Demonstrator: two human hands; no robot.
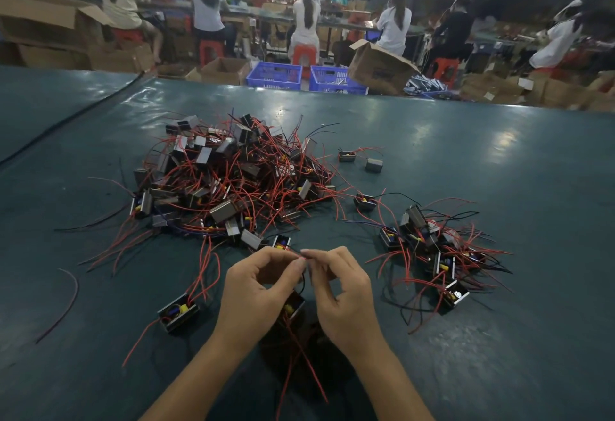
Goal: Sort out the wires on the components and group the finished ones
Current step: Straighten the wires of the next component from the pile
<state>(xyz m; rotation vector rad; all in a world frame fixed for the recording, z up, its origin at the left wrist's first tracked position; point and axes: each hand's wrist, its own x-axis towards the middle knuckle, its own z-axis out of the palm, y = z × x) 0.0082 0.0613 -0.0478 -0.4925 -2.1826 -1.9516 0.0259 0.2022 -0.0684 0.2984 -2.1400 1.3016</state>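
Both the left hand (256, 282) and right hand (336, 287) pinch one wire (302, 256) between them; its component (293, 306) sits just below, by the left palm. A big heap (229, 181) lies beyond, a smaller group (432, 254) to the right, on the bench (499, 161).

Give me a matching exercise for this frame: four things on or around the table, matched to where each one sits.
Things
1. big pile of components
2. small pile of components
3. lone component
4. blue crates

Places
A. on the floor past the far edge of the table
B. to the right of the right hand
C. mid-table, beyond both hands
D. just left of the left hand

Pairs: 1-C, 2-B, 3-D, 4-A
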